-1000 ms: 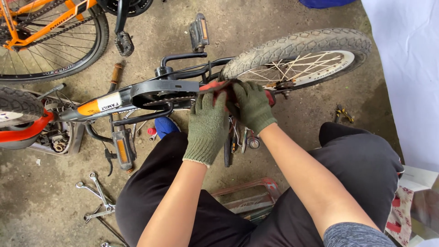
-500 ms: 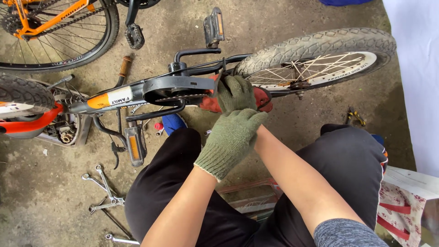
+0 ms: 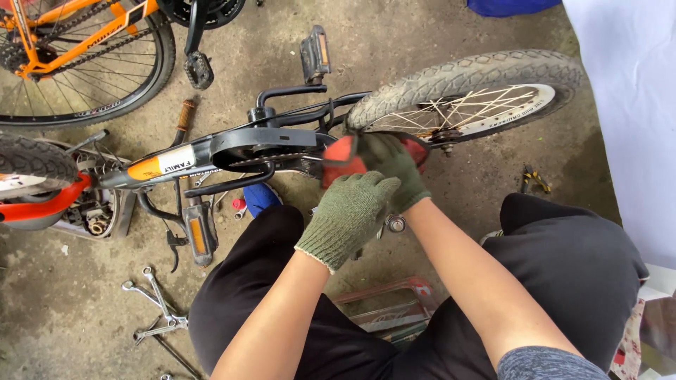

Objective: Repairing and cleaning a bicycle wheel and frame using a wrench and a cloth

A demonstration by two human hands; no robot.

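Green knitted gloves cover both hands, and they work close together at the back of a small bicycle lying on its side on the concrete floor (image 3: 436, 28). The left hand (image 3: 350, 214) is curled loosely, knuckles up, just in front of the person's knee and over a small round metal part (image 3: 395, 224) that I cannot make out clearly; whether it grips anything I cannot tell. The right hand (image 3: 394, 165) reaches further in, fingers closed on a red piece (image 3: 339, 156) that sits right where the black chain guard (image 3: 264, 144) meets the rear wheel (image 3: 465, 95). The wheel's tyre is touching that hand's fingertips. To my eye, the work here would go best with the frame kept from rocking, since the bicycle rests only on a pedal (image 3: 199, 236) and the tyre; a knee against the frame looks like the easy brace. I'd also keep glove fabric away from the chain and spokes, which lie just beside the fingers. Wrenches (image 3: 156, 309) lie on the floor by the left knee, within reach, and yellow-handled pliers (image 3: 534, 177) sit off to the right, near the other leg. An orange bicycle (image 3: 84, 49) stands well apart at the top.
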